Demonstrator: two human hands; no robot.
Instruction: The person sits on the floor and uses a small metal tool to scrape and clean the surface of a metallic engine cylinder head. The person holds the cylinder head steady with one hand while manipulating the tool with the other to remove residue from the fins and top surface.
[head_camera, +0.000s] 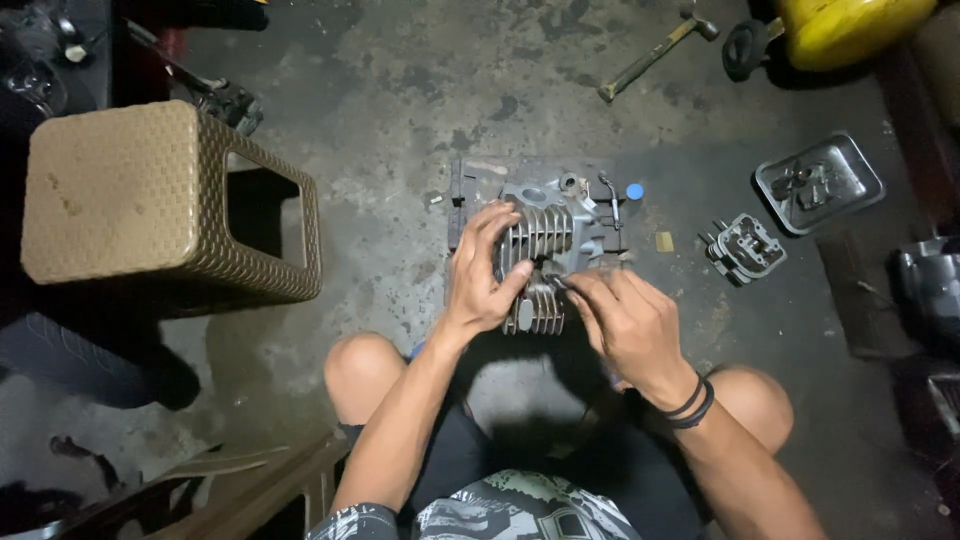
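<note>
A finned grey metal engine cylinder head (545, 235) rests on a dark block (470, 195) on the concrete floor between my knees. My left hand (483, 272) grips its left side, fingers wrapped over the fins. My right hand (625, 322) is at its lower right, thumb and fingers pinched on a small part (556, 279) against the fins. What that part is cannot be told. A thin bent metal rod (610, 195) stands by the head's right edge.
A brown woven plastic stool (150, 195) stands at left. A second small engine part (745, 247), a metal tray (840, 150) of small parts, a hammer (655, 50), a blue cap (634, 190) and a yellow tank (850, 28) lie right and beyond.
</note>
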